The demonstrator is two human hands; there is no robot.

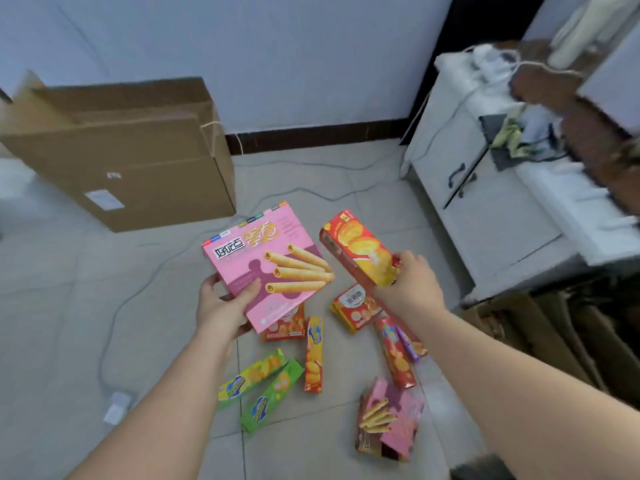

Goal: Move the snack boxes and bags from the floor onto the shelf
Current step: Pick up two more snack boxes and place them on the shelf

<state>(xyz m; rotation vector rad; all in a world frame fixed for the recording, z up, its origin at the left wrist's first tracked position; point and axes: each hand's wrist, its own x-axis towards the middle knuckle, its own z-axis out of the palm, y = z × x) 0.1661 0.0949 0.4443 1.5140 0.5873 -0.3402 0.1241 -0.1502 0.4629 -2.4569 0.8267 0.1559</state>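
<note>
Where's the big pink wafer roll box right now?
In the head view it is centre frame, held up off the floor in the left hand, the pink box just left of the red box gripped by the right hand.

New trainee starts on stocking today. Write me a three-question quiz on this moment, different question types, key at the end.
1. True or false: the left hand holds the large pink wafer-roll box clear of the floor.
2. Multiple choice: the right hand grips which item? A) a green box B) the red biscuit box C) the cardboard carton
3. Fill in: the two green boxes lie on the ____, side by side.

Key:
1. True.
2. B; the hand grips its near end.
3. Floor; they are untouched by either hand.
</note>
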